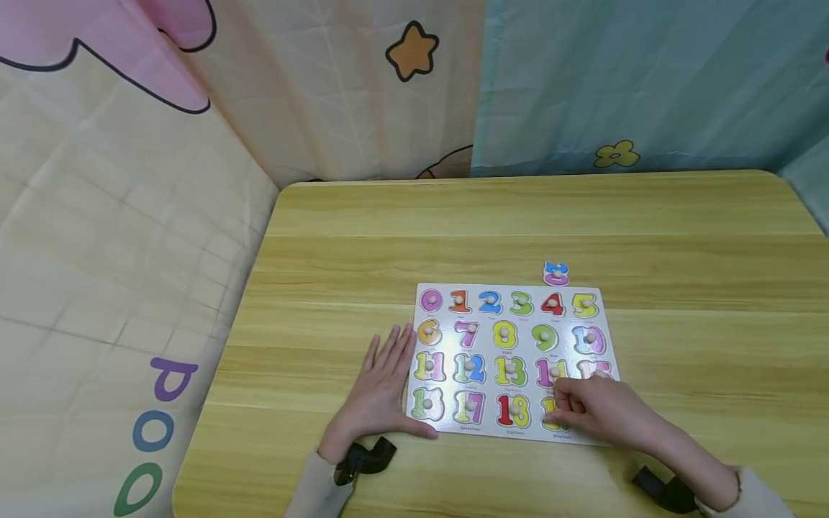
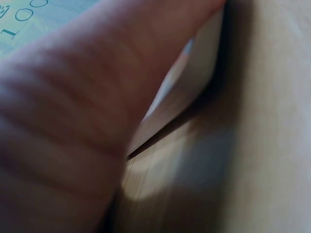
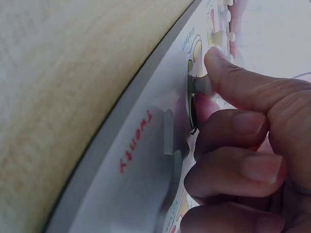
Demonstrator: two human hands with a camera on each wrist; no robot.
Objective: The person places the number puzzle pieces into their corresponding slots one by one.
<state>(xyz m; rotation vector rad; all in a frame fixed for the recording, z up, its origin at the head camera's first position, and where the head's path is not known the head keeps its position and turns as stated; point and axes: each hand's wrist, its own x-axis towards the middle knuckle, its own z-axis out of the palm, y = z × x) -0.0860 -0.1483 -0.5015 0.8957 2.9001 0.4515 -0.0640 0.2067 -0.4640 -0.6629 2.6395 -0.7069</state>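
A white number puzzle board (image 1: 447, 316) lies on the table, with knobbed number pieces in several rows. My right hand (image 1: 599, 406) is over its lower right corner, thumb and forefinger pinching the small knob (image 3: 201, 85) of the nineteen piece (image 1: 549, 405). That piece sits at its place above the printed word, partly hidden by the fingers. In the right wrist view, the recess (image 3: 176, 145) by the word Twenty holds no piece. My left hand (image 1: 382, 392) rests along the board's left edge, fingers straight and spread, thumb at the lower left corner.
A twenty piece (image 1: 556, 274) lies on the table just beyond the board's far edge. The wooden table (image 1: 324, 266) reaches back to printed curtains (image 1: 337, 93). Black wrist mounts (image 1: 365, 458) sit on both wrists.
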